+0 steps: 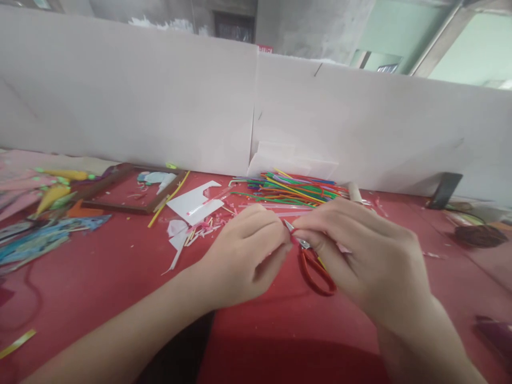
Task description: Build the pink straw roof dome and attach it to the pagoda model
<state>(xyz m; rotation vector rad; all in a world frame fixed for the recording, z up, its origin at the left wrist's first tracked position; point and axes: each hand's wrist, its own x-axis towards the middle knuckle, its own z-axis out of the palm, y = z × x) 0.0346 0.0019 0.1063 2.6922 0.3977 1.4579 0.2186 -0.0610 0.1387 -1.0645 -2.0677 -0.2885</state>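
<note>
Both my hands are in the middle of the head view, above the red table, with their fingertips close together. My left hand (246, 256) is closed in a pinch; whatever lies between its fingers is hidden. My right hand (364, 261) pinches too, thumb against forefinger, with a tiny reddish bit showing at the tips that is too small to name. Behind and below the right fingertips is a small cutting tool with red handles (318, 277) and pointed metal blades. The right thumb partly covers it, and I cannot tell whether the hand touches it.
A heap of coloured pipe cleaners (296, 188) lies beyond my hands, before a white board (160, 101). To the left are cut white card (194, 202), pink scraps (208, 226) and a brown frame (120, 207). A dark upright block (445, 190) and brown coil (480, 234) are at right.
</note>
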